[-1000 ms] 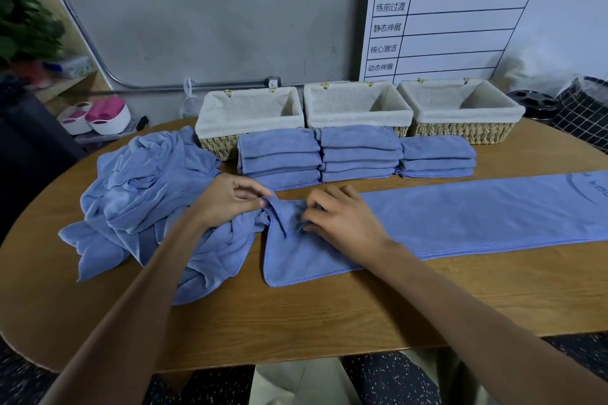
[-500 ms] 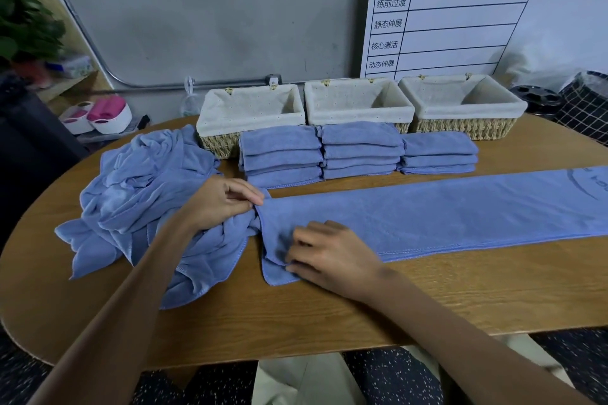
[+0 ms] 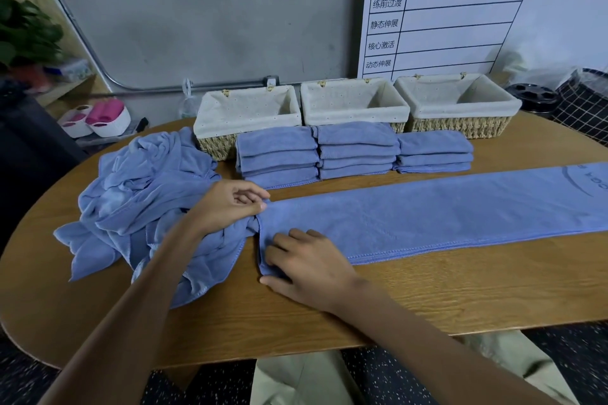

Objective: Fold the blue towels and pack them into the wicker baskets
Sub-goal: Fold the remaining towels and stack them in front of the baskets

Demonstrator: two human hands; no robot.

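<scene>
A long blue towel, folded lengthwise, lies flat across the wooden table and runs out of view at the right. My left hand pinches its far left corner. My right hand grips the near left corner at the towel's edge. Three stacks of folded blue towels stand in front of three wicker baskets with cream liners. A heap of unfolded blue towels lies at the left, under my left forearm.
A white board with a printed table leans on the wall behind the baskets. A dark checked bin and a black round object sit at the far right. A pink-and-white item lies beyond the table's left end.
The bunched left end of the long towel has been straightened flat. My right hand slid toward me to the near corner; my left hand stayed at the far corner.
</scene>
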